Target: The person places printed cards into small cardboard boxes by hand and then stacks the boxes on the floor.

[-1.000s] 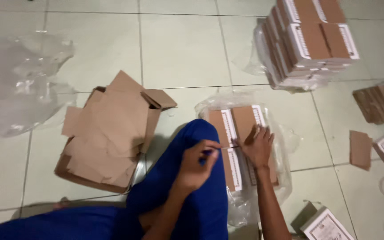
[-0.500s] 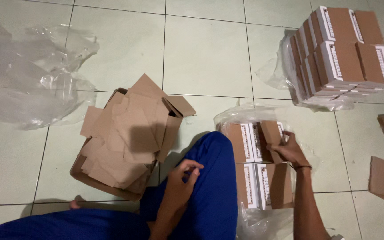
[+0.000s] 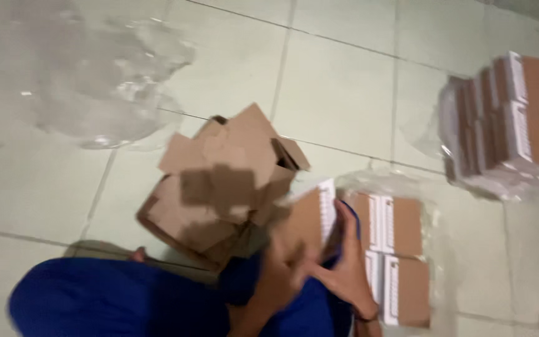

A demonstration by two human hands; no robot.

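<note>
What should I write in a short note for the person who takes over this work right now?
Both hands hold one flat brown carton with a white printed edge: right hand behind it, left hand blurred at its lower side. More flat cartons lie in opened clear plastic on the floor beside the right hand. A heap of brown cardboard pieces lies to the left. A wrapped stack of cartons sits unopened farther right. Many cartons remain to handle.
</note>
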